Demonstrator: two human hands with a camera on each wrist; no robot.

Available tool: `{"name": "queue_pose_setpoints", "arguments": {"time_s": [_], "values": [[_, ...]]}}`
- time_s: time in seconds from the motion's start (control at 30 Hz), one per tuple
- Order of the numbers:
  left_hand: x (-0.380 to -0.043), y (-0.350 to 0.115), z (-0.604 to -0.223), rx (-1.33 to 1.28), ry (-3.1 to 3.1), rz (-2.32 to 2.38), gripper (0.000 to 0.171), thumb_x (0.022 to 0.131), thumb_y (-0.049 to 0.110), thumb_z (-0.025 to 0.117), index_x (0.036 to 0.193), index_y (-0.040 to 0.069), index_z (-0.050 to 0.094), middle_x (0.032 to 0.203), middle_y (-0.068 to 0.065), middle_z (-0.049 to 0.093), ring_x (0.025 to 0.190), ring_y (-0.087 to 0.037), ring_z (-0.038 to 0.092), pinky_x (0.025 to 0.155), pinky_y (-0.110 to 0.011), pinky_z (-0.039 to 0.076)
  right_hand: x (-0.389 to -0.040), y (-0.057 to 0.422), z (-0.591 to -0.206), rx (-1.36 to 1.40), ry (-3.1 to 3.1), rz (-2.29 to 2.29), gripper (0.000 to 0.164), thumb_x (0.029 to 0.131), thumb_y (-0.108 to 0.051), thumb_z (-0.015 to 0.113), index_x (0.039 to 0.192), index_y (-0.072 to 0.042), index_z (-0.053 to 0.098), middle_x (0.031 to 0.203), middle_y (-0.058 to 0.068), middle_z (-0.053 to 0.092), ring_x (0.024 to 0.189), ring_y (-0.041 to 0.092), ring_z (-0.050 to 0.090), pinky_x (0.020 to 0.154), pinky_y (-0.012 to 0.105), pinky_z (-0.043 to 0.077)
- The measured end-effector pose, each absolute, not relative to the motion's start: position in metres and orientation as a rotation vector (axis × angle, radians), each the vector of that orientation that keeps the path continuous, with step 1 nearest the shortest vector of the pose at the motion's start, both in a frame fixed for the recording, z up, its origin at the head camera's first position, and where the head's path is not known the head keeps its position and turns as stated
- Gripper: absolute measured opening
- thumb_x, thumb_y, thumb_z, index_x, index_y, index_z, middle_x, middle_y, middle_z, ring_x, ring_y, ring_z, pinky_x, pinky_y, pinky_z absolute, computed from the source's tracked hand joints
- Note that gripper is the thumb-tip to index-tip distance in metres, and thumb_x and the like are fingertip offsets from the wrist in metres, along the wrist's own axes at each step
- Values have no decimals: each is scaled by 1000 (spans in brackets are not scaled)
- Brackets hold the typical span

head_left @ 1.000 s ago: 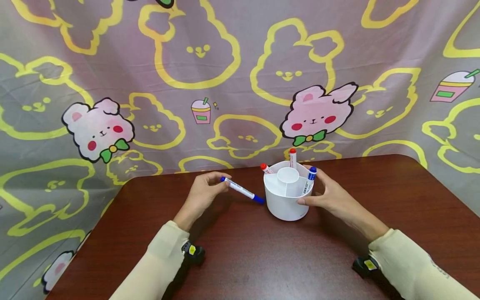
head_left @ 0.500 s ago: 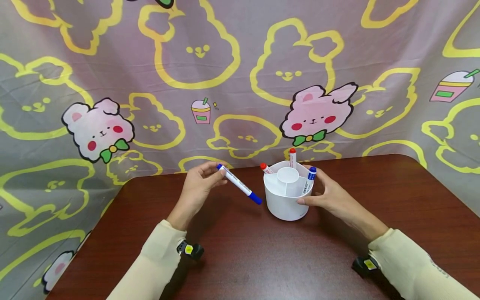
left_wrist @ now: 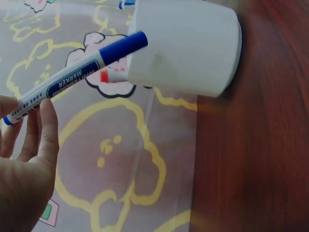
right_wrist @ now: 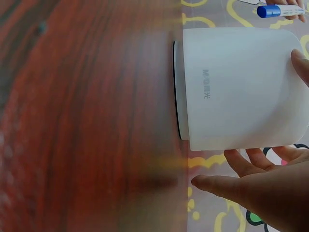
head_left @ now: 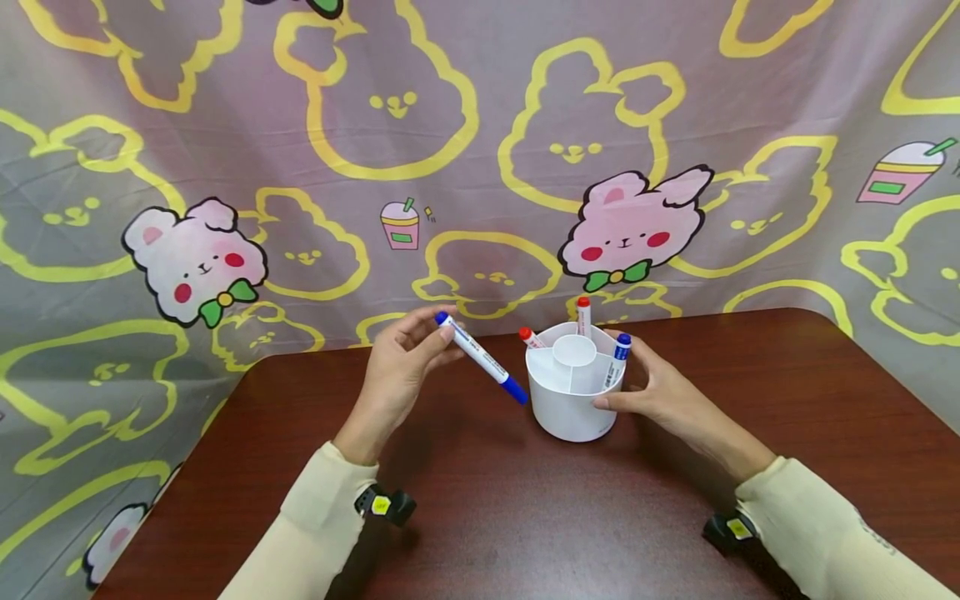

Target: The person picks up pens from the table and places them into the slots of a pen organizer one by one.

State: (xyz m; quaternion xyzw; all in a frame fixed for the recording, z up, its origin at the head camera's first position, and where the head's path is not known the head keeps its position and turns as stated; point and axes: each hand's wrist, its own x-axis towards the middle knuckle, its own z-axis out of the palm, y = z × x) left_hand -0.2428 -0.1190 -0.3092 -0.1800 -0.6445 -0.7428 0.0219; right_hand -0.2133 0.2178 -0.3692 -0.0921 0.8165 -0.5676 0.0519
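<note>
My left hand (head_left: 392, 379) pinches a blue whiteboard marker (head_left: 482, 358) near its upper end, above the table. The marker slants down to the right, its blue cap near the left wall of a white pen holder (head_left: 573, 417). In the left wrist view, "WHITEBOARD MARKER" shows on the marker's barrel (left_wrist: 75, 78). My right hand (head_left: 660, 392) grips the holder's right side, thumb on the front and fingers behind. Inside the divided holder stand a red-capped marker (head_left: 584, 317) at the back, another red-capped marker (head_left: 532, 338) at the left and a blue-capped marker (head_left: 620, 353) at the right.
The holder stands on a dark red-brown wooden table (head_left: 510, 508). Behind the table's far edge hangs a patterned curtain (head_left: 465, 200) with cartoon bears. A black strap with a small camera (head_left: 386, 504) sits on each wrist.
My left hand has risen slightly with the blue marker, which has turned to a steeper slant, its cap staying near the holder. The right hand and holder have not visibly moved.
</note>
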Motion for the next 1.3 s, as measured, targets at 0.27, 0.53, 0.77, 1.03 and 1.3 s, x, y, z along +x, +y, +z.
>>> {"name": "queue_pose_setpoints", "arguments": {"time_s": [0.27,0.53,0.77,1.03,1.3], "values": [[-235,-111,-301,-668,-1936,-2298,29,100,-3,65,128,0,69,112,-3,73,101,-16,70,92,-38,63,-213,218,-369,-268,2475,-1712,98,84,-33,88,163,-22,30,166,11,33,159,43,13,116,84,12],[-227,-102,-296,-772,-1954,-2199,35,97,-3,69,132,-8,65,105,1,70,92,-13,66,91,-37,63,-214,218,-369,-279,2481,-1712,97,84,-33,87,162,-21,30,166,12,33,159,44,14,116,83,12],[-224,-91,-294,-833,-1991,-2143,35,97,-4,69,131,-9,66,107,2,73,94,-12,70,92,-35,62,-213,217,-370,-278,2476,-1721,98,84,-33,87,162,-21,30,167,11,33,159,44,14,117,83,13],[-221,-72,-297,-1036,-2117,-1992,33,95,-4,71,128,-4,71,122,-22,68,108,-16,69,97,-28,60,-214,216,-371,-299,2475,-1736,97,85,-31,87,162,-19,30,166,13,33,158,45,15,117,82,14],[-218,-60,-304,-1121,-2211,-1915,32,95,-1,72,128,1,73,124,-17,70,111,-18,68,96,-29,60,-214,217,-373,-319,2407,-1798,98,87,-23,86,161,-13,23,165,17,36,157,45,23,117,78,25]]}}
